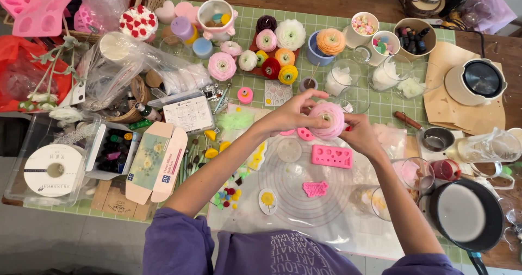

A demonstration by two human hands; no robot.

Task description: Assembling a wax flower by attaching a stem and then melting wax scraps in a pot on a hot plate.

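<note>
A pink, many-petalled flower-shaped candle [328,120] is held up over a clear round silicone mat [296,188]. My left hand [291,113] curls over its top and left side, fingers touching the petals. From the right and below, my right hand [360,135] cups the flower. Under the hands lie a pink rectangular silicone mould [332,156] and a small pink scalloped piece [315,188] on the mat.
Several finished flower candles [272,55] stand at the back on the green checked cloth. A black pan [467,215] sits at the right front, a small metal pot [436,139] and white melter [477,80] behind it. Boxes, ribbon spool [53,170] and bags crowd the left.
</note>
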